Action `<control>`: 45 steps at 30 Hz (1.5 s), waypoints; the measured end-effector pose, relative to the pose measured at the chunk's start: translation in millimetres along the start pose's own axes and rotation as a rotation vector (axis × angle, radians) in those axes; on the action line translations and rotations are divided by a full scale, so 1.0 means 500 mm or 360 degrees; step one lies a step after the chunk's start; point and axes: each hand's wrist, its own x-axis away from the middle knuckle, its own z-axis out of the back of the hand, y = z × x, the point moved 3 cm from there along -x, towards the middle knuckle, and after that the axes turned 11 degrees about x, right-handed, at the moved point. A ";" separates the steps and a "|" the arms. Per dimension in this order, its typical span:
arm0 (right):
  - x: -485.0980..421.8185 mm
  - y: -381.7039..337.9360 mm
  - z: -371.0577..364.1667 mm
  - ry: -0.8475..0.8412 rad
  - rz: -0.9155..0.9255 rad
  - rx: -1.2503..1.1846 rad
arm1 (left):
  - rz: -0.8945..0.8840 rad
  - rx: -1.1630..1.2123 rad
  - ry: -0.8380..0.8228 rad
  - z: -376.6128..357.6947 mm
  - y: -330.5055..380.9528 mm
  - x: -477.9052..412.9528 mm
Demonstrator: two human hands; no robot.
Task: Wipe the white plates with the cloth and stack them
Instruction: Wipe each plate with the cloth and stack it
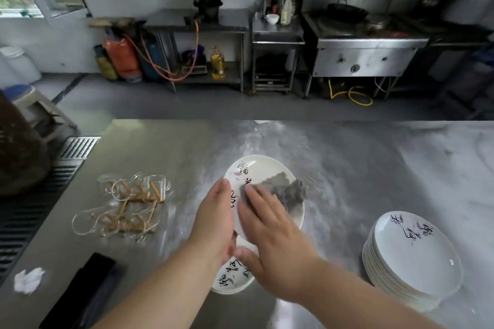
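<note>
My left hand [216,211] grips the white plate [263,171] by its nine o'clock rim, tilted above the desk [347,157]. My right hand [270,224], fingers flat, presses the grey cloth [287,189] onto its face. Glazed china, I'd judge: stiff, slick, breakable (the rim is the safest hold). The stack [411,256] waits at four o'clock across open steel; glass cups [133,187] crowd nine o'clock.

lower plate [230,279]: mostly hidden | cloth [288,191]: blurred | black object [80,294]: cut by edge
</note>
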 end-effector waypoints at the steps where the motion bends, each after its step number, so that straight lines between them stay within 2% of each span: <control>1: 0.017 0.007 -0.009 -0.0078 0.0076 -0.0031 | -0.0011 0.0020 -0.0003 -0.006 -0.002 0.008; 3: 0.026 0.045 -0.001 -0.0114 0.0127 0.0081 | -0.0023 -0.0005 -0.0036 -0.016 -0.005 0.030; 5: 0.013 0.092 0.034 -0.0099 0.0040 0.0244 | -0.0016 -0.0024 -0.0110 -0.032 -0.008 0.053; 8: 0.006 0.123 0.090 0.0035 -0.0040 0.0093 | -0.0057 0.0003 -0.0182 -0.064 -0.003 0.080; 12: 0.061 0.052 0.082 0.0171 0.0328 -0.0209 | -0.0167 0.0087 -0.0029 -0.090 0.003 0.084; 15: 0.090 0.057 0.081 0.0075 0.0502 -0.0069 | -0.0151 0.0181 0.0008 -0.089 -0.002 0.094; 18: 0.063 0.118 0.130 0.0047 0.0279 0.0238 | -0.0152 0.0150 -0.0030 -0.094 -0.017 0.109; 20: 0.055 0.136 0.151 0.0063 0.0109 0.0193 | -0.0167 0.0161 -0.0032 -0.108 -0.017 0.116; 24: 0.125 0.067 0.104 0.0102 0.0436 -0.0074 | -0.0240 0.0215 0.0105 -0.120 0.001 0.111; 26: 0.143 0.067 0.090 0.0061 0.0505 -0.0025 | -0.0236 0.0176 0.0109 -0.115 0.000 0.112; 27: 0.133 0.083 0.098 0.0056 0.0466 0.0061 | -0.0236 0.0140 0.0110 -0.111 -0.004 0.115; 31: 0.068 0.159 0.165 0.0055 0.0013 0.0346 | -0.0216 0.0088 0.0030 -0.110 -0.017 0.130; 33: 0.067 0.147 0.168 0.0076 0.0001 0.0342 | -0.0262 0.0090 0.0078 -0.114 -0.006 0.128; 37: 0.144 0.051 0.094 0.0089 0.0325 0.0094 | -0.0303 0.0164 0.0204 -0.111 0.014 0.113; 39: 0.159 0.052 0.082 0.0035 0.0351 0.0112 | -0.0278 0.0140 0.0205 -0.104 0.009 0.113; 44: 0.073 0.145 0.160 -0.0011 -0.0110 0.0388 | -0.0255 0.0068 0.0092 -0.105 0.001 0.124; 45: 0.066 0.145 0.166 -0.0007 -0.0122 0.0405 | -0.0258 0.0064 0.0097 -0.110 0.008 0.122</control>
